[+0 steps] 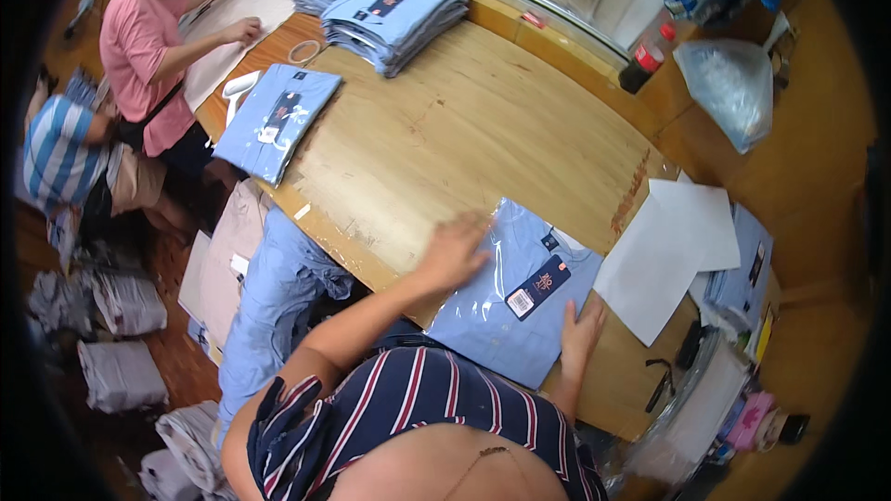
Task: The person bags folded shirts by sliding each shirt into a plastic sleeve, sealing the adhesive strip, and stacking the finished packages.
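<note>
A folded light blue shirt in a clear plastic bag [483, 315] lies at the table's near edge, right in front of me. It carries a dark hang tag with a white label. My left hand [455, 255], slightly smeared by motion, is at the bag's upper left side with fingers stretched out. Along the right edge of the bagged shirt rests my right hand [580, 339], its fingers extended and thumb apart, touching the edge. Neither hand appears to grip anything.
Another bagged shirt [278, 125] lies at the table's left edge, near a tall stack of them [394, 14] and a tape roll [304, 53]. White sheets [664, 260] lie to the right. A cola bottle [647, 60] stands at the back. One co-worker [148, 46] stands far left; another bends beside.
</note>
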